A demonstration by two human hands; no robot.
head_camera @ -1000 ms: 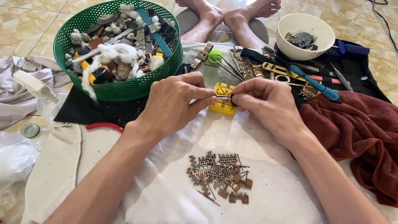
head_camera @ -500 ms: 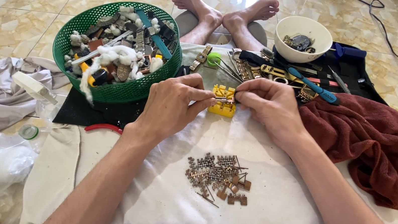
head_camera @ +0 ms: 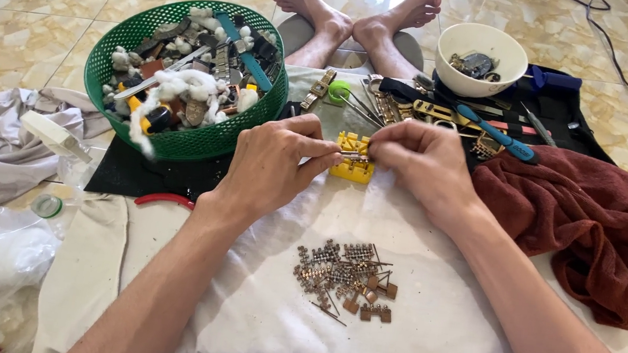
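Head view: both hands, left hand [head_camera: 271,165] and right hand [head_camera: 421,163], have fingers pinched on a tiny stiff metal link [head_camera: 355,157] over the yellow holder block [head_camera: 352,170]; looks light and easy to drop, best gripped by its ends.

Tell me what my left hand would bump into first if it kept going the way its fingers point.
Probably the right hand: the left hand points right across the yellow block, fingertips nearly meeting. Depth is unclear.

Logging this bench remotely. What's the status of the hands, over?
Left hand and right hand pinch a small metal piece over the yellow block. Loose links on white cloth. Nothing blocking.
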